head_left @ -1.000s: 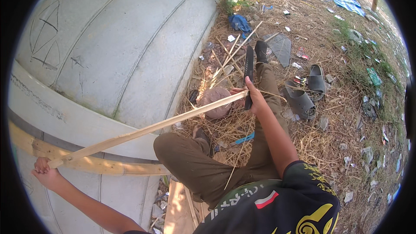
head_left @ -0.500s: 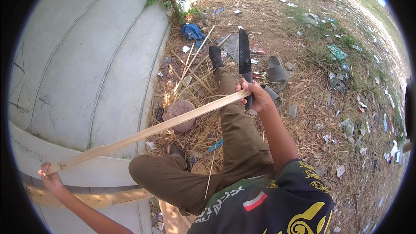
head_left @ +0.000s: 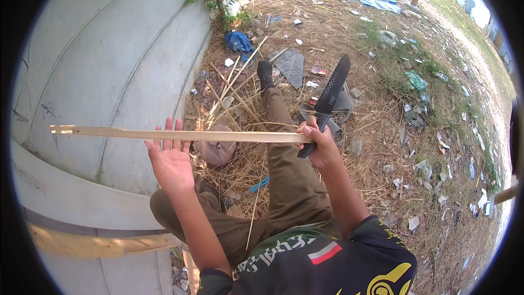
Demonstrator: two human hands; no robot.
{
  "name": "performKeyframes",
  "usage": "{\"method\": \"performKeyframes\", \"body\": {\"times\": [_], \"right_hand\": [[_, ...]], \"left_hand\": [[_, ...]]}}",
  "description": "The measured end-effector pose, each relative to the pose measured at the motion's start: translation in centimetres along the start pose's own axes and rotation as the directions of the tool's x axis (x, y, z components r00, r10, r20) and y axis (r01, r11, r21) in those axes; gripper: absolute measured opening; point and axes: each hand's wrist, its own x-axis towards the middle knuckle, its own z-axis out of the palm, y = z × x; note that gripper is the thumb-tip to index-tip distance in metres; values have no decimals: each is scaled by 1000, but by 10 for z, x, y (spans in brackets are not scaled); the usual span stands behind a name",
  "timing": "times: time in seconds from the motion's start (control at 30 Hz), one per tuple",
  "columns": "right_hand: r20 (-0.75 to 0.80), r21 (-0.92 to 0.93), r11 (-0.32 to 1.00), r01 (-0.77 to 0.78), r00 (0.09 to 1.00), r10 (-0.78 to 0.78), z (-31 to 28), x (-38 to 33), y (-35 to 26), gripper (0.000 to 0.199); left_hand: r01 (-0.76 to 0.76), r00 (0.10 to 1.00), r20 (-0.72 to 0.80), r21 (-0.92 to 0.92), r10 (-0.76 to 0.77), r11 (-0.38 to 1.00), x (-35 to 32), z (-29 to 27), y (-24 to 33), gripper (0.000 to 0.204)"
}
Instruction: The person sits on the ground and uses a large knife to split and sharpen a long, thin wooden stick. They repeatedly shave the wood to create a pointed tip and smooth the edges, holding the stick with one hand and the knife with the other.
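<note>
A long, pale strip of split wood or bamboo lies nearly level across my lap area, its notched far-left end free in front of the wall. My right hand is closed around the black handle of a broad-bladed knife and also pinches the strip's right end. The dark blade points up and away to the right. My left hand is open, palm up and fingers stretched out, with the strip crossing over the fingers. Below the strip sits a round brownish block, partly covered by it.
A pale panelled wall rises on my left, with a wooden pole near its base. Thin split sticks lie on the straw ahead, beside a blue bag. Grey slippers lie behind the knife. Litter dots the ground at right.
My left hand has let go of the strip's left end and moved right, opening under it. The strip has swung level. The knife has tilted to the right.
</note>
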Motion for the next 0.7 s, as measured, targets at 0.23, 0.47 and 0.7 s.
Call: {"method": "performKeyframes", "body": {"times": [0.23,0.47,0.7], "right_hand": [[85,-93,979,-179,979,187,-10,32,37,35],[-358,-795,506,-334,932,55,-49,135,195,35],[-461,-572,488,-660,750,474,-43,114,271,38]], "left_hand": [[-391,878,157,-313,453,866,46,-54,106,42],[-589,798,195,52,570,806,52,-28,120,44],[-469,858,52,485,511,738,103,-88,-9,58]]}}
